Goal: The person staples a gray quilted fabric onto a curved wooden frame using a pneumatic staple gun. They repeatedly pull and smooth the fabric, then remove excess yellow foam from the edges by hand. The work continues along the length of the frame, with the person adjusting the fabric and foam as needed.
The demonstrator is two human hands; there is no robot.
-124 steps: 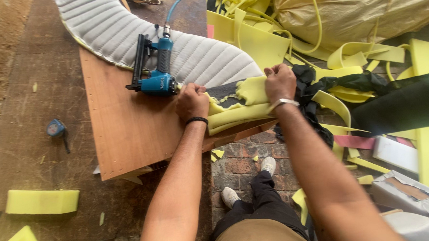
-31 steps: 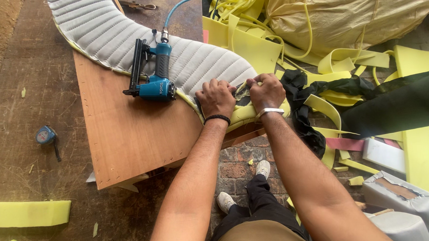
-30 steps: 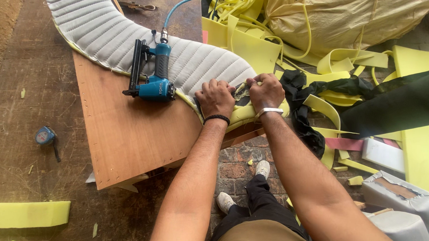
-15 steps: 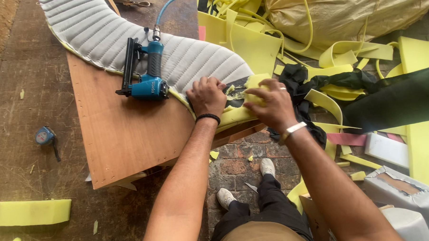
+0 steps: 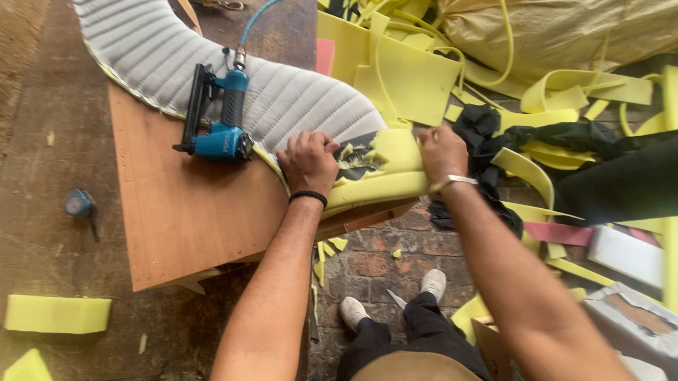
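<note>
Foam pad [image 5: 384, 178] at panel's near right end looks soft, light, tearable; left hand [image 5: 308, 161] presses it flat-fingered, right hand [image 5: 443, 151] pinches its right edge — best grip there.

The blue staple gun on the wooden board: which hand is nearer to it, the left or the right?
The left. The left hand presses the grey quilted cover just right of the blue staple gun, without touching it. The right hand grips the yellow foam end, farther away.

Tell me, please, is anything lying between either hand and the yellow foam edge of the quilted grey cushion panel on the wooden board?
Nothing visible: the left hand presses directly on the cushion panel, and the right hand grips the yellow foam edge. The blue staple gun lies aside.
</note>
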